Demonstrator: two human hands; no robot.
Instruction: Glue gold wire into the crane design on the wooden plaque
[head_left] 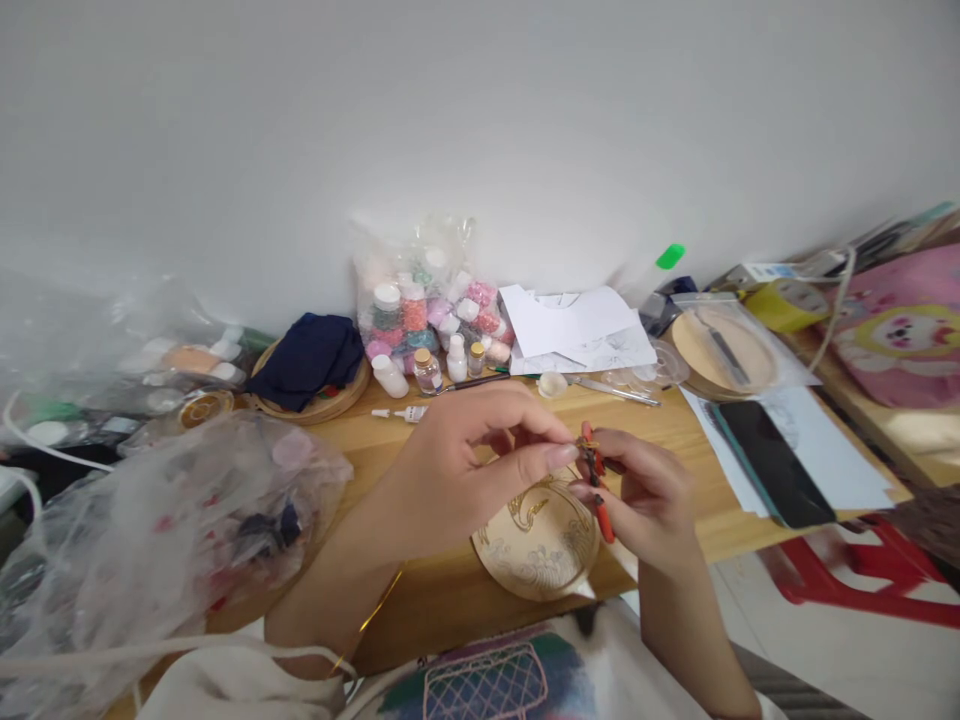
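Observation:
My right hand (pixel 652 490) is closed around small red-handled pliers (pixel 604 515), whose dark jaws point up and away. My left hand (pixel 480 460) meets the jaws with thumb and index finger pinched on a thin gold wire (pixel 585 443); its end is too small to make out clearly. Below both hands a round wooden disc (pixel 536 560) lies on the table, with drawn wave lines and gold wire shapes on its face. My left hand covers the disc's upper left part. A thin gold band or strand (pixel 380 600) crosses my left wrist.
A clear plastic bag (pixel 187 520) spreads over the left side. Small bottles (pixel 427 370) and a bag of coloured granules (pixel 412 310) stand along the wall, beside white papers (pixel 570 325). Rightward lie a phone (pixel 776 465) and a bagged wooden disc (pixel 720 350). A red stool (pixel 862 570) stands below.

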